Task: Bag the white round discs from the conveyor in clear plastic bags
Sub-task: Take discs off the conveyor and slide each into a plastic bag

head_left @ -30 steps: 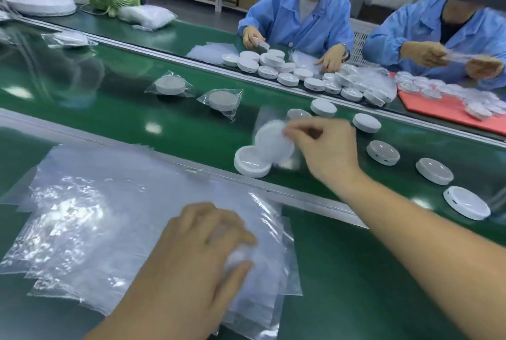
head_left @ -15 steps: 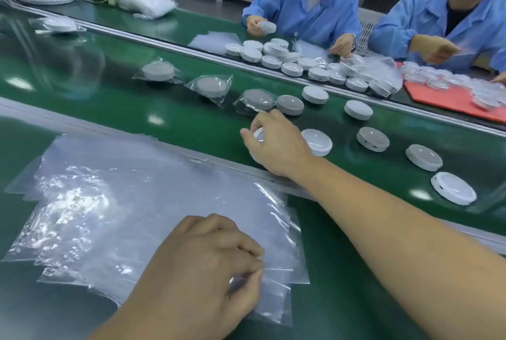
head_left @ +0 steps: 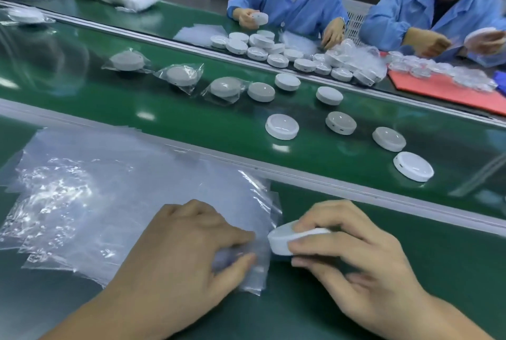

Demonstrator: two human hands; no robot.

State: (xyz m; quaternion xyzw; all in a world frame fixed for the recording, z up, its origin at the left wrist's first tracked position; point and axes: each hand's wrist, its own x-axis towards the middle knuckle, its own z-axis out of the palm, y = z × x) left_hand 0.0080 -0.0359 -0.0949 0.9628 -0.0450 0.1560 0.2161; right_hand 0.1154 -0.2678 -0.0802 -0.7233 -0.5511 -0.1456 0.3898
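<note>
**Disc at the bag mouth**

The right hand point(head_left: 356, 263) grips a white round plastic disc point(head_left: 284, 241) at the near edge, its rim touching the right edge of the top clear plastic bag point(head_left: 254, 279). The left hand point(head_left: 186, 254) pinches that bag's edge between thumb and fingers, atop the stack of clear bags point(head_left: 95, 202). Insertion looks about to begin: the mouth must be parted, then the disc slid leftward inside. Loose white discs point(head_left: 282, 126) wait on the far green conveyor belt point(head_left: 191, 126).
</note>
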